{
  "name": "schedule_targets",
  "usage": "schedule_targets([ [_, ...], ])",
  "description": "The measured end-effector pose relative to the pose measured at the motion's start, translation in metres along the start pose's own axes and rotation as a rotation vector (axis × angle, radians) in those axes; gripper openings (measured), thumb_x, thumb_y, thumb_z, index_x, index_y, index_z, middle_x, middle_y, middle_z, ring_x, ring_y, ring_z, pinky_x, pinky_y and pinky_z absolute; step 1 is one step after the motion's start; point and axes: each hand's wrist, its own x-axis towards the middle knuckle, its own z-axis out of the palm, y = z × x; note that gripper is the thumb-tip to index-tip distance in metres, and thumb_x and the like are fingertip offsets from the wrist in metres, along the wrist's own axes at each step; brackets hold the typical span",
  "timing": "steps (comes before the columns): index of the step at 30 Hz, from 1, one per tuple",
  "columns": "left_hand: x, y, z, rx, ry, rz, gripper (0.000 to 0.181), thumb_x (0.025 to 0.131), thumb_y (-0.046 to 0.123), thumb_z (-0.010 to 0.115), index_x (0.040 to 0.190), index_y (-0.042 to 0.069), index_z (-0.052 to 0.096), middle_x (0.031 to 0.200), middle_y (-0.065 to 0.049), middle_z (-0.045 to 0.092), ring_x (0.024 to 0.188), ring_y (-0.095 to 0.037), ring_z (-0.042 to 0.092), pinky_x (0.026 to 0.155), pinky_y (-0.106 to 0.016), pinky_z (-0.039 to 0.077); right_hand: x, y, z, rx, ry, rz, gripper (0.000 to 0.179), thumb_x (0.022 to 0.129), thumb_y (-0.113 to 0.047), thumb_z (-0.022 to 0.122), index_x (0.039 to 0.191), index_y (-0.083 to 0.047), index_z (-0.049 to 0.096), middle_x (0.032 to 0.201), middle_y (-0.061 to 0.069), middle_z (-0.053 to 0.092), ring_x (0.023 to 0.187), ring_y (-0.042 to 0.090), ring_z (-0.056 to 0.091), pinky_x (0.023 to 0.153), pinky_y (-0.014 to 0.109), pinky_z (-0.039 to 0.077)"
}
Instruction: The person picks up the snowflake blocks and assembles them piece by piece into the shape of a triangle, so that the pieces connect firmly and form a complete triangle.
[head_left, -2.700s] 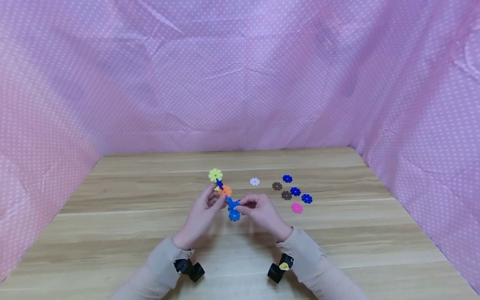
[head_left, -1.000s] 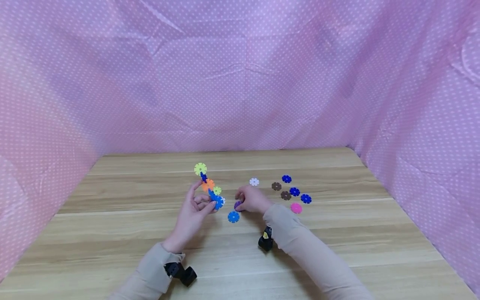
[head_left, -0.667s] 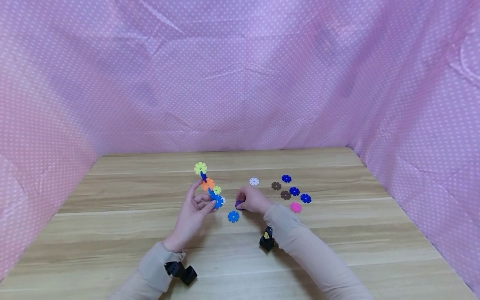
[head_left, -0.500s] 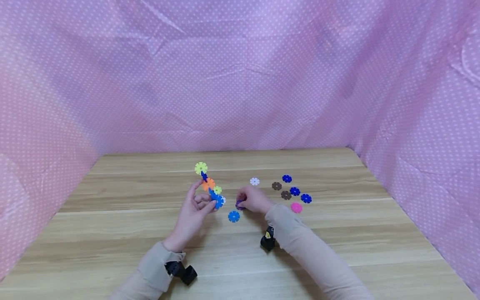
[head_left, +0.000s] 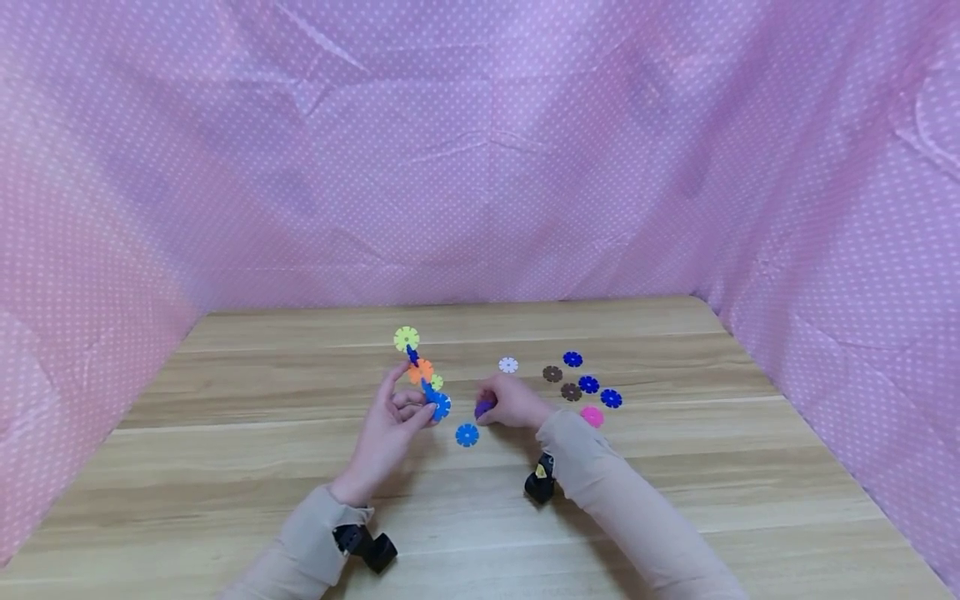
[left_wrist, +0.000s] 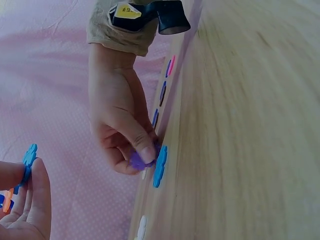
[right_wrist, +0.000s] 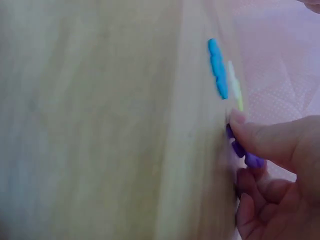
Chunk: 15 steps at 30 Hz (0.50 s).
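Observation:
My left hand pinches the blue end disc of a chain of slotted plastic discs between thumb and fingers. Up the chain come an orange disc, a dark blue disc and a yellow-green disc at the far tip. To the right, my right hand pinches a purple disc, tilted at its fingertips; the right wrist view shows this purple disc under the thumb, close to the tabletop. A loose blue disc lies flat between the hands, nearer the person.
On the wooden table, a white disc lies beyond the right hand. Right of it are brown discs, several dark blue discs and a pink disc. A small yellow-green disc lies behind the chain. A pink dotted curtain surrounds the table.
Since the earliest frame, the left hand has moved left with the chain. The right hand has left the blue discs and taken hold of the purple disc, which now tilts up in its fingers.

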Motion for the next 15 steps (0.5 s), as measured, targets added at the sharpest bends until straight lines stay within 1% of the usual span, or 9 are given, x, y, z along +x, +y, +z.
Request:
schedule_targets([
  [4, -0.001, -0.001, 0.003, -0.016, -0.001, 0.006, 0.068, 0.088, -0.005, 0.060, 0.144, 0.014, 0.027, 0.090, -0.009, 0.060, 0.079, -0.011, 0.066, 0.075, -0.027, 0.057, -0.005, 0.005, 0.000, 0.124, 0.001, 0.023, 0.011, 0.085, -0.012, 0.069, 0.080, -0.008, 0.061, 0.078, 0.000, 0.059, 0.070, 0.012, 0.051, 0.066, 0.024, 0.044],
  [8, -0.001, -0.002, 0.005, -0.012, -0.002, 0.011, 0.068, 0.088, -0.005, 0.060, 0.145, 0.014, 0.027, 0.091, -0.008, 0.061, 0.079, -0.012, 0.067, 0.075, -0.027, 0.057, -0.012, 0.009, 0.001, 0.253, 0.010, 0.049, 0.011, 0.088, -0.017, 0.067, 0.084, -0.007, 0.063, 0.079, 0.001, 0.059, 0.068, 0.014, 0.051, 0.063, 0.025, 0.044],
  [10, -0.001, -0.002, 0.006, -0.010, -0.005, 0.011, 0.069, 0.088, -0.004, 0.061, 0.145, 0.015, 0.027, 0.091, -0.009, 0.061, 0.079, -0.013, 0.068, 0.074, -0.028, 0.057, -0.015, 0.010, 0.002, 0.312, 0.022, 0.063, 0.013, 0.089, -0.019, 0.065, 0.089, -0.006, 0.065, 0.081, 0.001, 0.060, 0.069, 0.013, 0.052, 0.064, 0.024, 0.044],
  [15, 0.000, -0.002, 0.010, -0.029, -0.033, 0.014, 0.069, 0.088, -0.002, 0.062, 0.146, 0.016, 0.027, 0.091, -0.010, 0.061, 0.078, -0.015, 0.068, 0.073, -0.029, 0.058, -0.024, 0.008, 0.002, 0.449, 0.052, 0.091, 0.021, 0.092, -0.022, 0.062, 0.101, -0.003, 0.067, 0.082, 0.007, 0.064, 0.071, 0.013, 0.055, 0.065, 0.024, 0.047],
])
